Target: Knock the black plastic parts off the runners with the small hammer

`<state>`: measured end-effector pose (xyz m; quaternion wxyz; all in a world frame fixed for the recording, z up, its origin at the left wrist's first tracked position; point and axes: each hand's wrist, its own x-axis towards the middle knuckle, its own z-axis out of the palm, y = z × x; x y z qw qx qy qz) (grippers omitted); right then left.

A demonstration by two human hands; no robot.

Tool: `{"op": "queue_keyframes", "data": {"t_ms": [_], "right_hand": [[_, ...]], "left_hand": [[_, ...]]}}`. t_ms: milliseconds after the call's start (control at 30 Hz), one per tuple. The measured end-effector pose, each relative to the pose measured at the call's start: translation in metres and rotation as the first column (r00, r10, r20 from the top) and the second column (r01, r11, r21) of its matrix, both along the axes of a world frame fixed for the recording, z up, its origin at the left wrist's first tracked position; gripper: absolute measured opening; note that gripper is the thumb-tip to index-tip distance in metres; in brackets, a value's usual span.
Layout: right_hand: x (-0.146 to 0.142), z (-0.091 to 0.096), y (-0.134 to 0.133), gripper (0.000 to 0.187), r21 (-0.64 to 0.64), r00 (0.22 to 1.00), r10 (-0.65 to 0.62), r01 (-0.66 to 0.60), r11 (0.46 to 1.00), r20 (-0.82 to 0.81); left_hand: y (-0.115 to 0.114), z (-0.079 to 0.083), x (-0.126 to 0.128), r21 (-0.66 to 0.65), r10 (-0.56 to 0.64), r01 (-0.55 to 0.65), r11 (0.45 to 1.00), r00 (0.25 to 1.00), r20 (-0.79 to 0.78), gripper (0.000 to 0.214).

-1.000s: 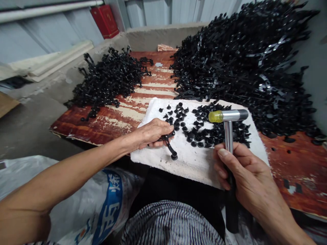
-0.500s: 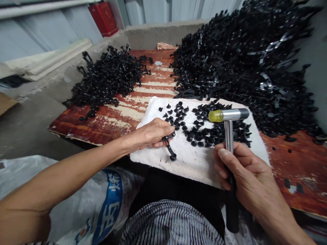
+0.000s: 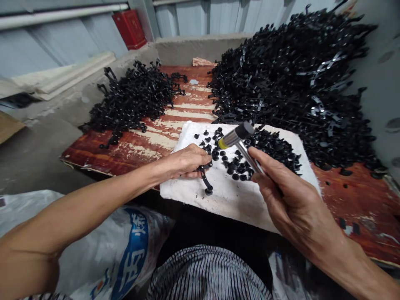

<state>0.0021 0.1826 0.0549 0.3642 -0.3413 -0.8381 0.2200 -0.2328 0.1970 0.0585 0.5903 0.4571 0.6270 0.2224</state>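
My left hand [image 3: 184, 163] is closed on a small black plastic strap piece [image 3: 205, 180] and pins it flat on the white pad [image 3: 231, 200]. The piece's round end points toward me. My right hand [image 3: 290, 200] grips a metal hammer [image 3: 237, 139] with a yellow face, tilted left above the pad, its head a little above and to the right of my left fingers. Several small black caps [image 3: 250, 156] lie scattered on the pad between my hands.
A large heap of black strap parts [image 3: 296, 83] fills the right back of the worn red board [image 3: 150, 141]. A smaller heap [image 3: 134, 98] lies at the left back. A printed white sack [image 3: 118, 258] sits by my left arm. A red box [image 3: 129, 28] stands on the far ledge.
My right hand has swung the hammer left and down, from upright over the caps to tilted with its head close to my left fingers. My left hand has kept the piece in place.
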Motion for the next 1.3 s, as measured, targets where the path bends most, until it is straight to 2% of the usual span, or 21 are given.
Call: {"op": "queue_keyframes", "data": {"t_ms": [100, 233, 300, 433, 500, 600, 633, 667, 733, 800, 833, 967, 1000, 1100, 1133, 1233, 1300], "right_hand": [[-0.005, 0.002, 0.004, 0.055, 0.134, 0.999, -0.017, 0.012, 0.991, 0.037], [-0.005, -0.001, 0.012, 0.054, 0.127, 0.970, -0.021, -0.010, 0.992, 0.242], [-0.004, 0.003, 0.012, 0.053, 0.140, 0.979, -0.020, -0.009, 0.990, 0.201], [-0.007, 0.012, 0.008, 0.054, 0.246, 0.996, -0.071, 0.058, 0.968, 0.045], [-0.007, 0.010, 0.009, 0.055, 0.246, 0.987, -0.089, 0.054, 0.968, 0.135], [-0.006, 0.004, 0.015, 0.055, 0.193, 0.923, -0.057, -0.019, 0.981, 0.382], [-0.005, 0.004, 0.015, 0.055, 0.182, 0.909, -0.042, -0.038, 0.982, 0.415], [-0.005, 0.006, 0.015, 0.054, 0.186, 0.917, -0.033, -0.045, 0.982, 0.397], [-0.005, 0.012, 0.011, 0.056, 0.216, 0.965, -0.027, -0.031, 0.976, 0.261], [-0.006, 0.015, 0.007, 0.061, 0.248, 0.992, -0.047, 0.017, 0.969, 0.113], [-0.007, 0.015, 0.006, 0.061, 0.253, 0.993, -0.062, 0.036, 0.967, 0.096], [-0.008, 0.006, 0.010, 0.056, 0.192, 0.947, -0.052, -0.010, 0.981, 0.318], [-0.008, 0.004, 0.011, 0.055, 0.175, 0.947, -0.038, -0.019, 0.984, 0.319], [-0.007, 0.002, 0.012, 0.056, 0.168, 0.983, -0.055, 0.025, 0.985, 0.175], [-0.007, 0.002, 0.012, 0.057, 0.162, 0.982, -0.065, 0.036, 0.986, 0.175], [-0.008, 0.004, 0.012, 0.054, 0.066, 0.949, -0.037, 0.017, 0.998, 0.314], [-0.010, 0.007, 0.013, 0.049, -0.027, 0.969, -0.029, 0.037, 0.999, 0.247]], "left_hand": [[0.001, 0.005, 0.003, -0.023, 0.027, -0.027, 0.999, 1.000, -0.011, 0.037], [0.003, 0.011, 0.005, -0.062, 0.026, -0.027, 0.998, 0.999, -0.021, 0.038], [0.004, 0.015, 0.006, -0.085, 0.037, -0.039, 0.996, 0.999, -0.033, 0.039], [0.004, 0.021, 0.009, -0.098, 0.045, -0.050, 0.994, 0.998, -0.050, 0.041], [0.004, 0.022, 0.010, -0.101, 0.043, -0.050, 0.994, 0.996, -0.074, 0.042], [0.003, 0.022, 0.010, -0.110, 0.035, -0.047, 0.993, 0.994, -0.106, 0.041], [0.003, 0.021, 0.009, -0.111, 0.032, -0.044, 0.993, 0.994, -0.107, 0.040], [0.003, 0.020, 0.008, -0.106, 0.031, -0.041, 0.994, 0.995, -0.099, 0.039], [0.004, 0.018, 0.007, -0.094, 0.026, -0.034, 0.995, 0.996, -0.080, 0.038], [0.004, 0.018, 0.006, -0.108, 0.025, -0.033, 0.994, 0.997, -0.073, 0.039], [0.004, 0.019, 0.007, -0.118, 0.028, -0.037, 0.992, 0.997, -0.076, 0.040], [0.002, 0.019, 0.008, -0.123, 0.042, -0.051, 0.991, 0.996, -0.079, 0.041], [0.001, 0.018, 0.008, -0.116, 0.041, -0.049, 0.992, 0.997, -0.067, 0.040], [0.001, 0.015, 0.008, -0.102, 0.037, -0.041, 0.994, 0.999, -0.035, 0.036], [0.002, 0.014, 0.007, -0.104, 0.038, -0.043, 0.994, 0.998, -0.043, 0.036], [0.002, 0.012, 0.005, -0.117, 0.023, -0.035, 0.992, 0.995, -0.098, 0.037], [0.000, 0.010, 0.003, -0.093, -0.014, 0.004, 0.996, 0.994, -0.104, 0.037]]}}
